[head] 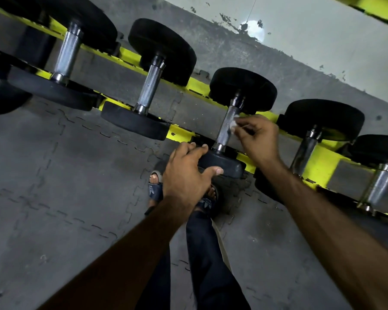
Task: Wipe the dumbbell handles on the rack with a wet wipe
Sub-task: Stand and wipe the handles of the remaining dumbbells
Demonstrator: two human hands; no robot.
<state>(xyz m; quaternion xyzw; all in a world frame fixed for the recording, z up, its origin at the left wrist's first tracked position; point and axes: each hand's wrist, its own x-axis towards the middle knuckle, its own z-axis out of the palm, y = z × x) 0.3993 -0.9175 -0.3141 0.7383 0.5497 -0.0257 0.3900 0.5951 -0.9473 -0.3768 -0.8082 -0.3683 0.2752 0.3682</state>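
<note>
Left hand [188,173]: fingers over, thumb under the near head of a black rubber-ended dumbbell [242,90], which lies across the yellow steel rack [318,166]. Small white wet wipe [233,125] touches its knurled chrome handle [226,133], right side. Right hand [259,139]: fingertips pinch the wipe.

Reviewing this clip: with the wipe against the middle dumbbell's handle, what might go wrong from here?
Two risks. The small white wet wipe, pinched in the right hand, touches only one side of the knurled steel handle, so the far side may go unwiped. The left hand grips the dumbbell's near black rubber head at the edge of the yellow rack; if it tips off, the feet in open sandals appear to lie below.
</note>
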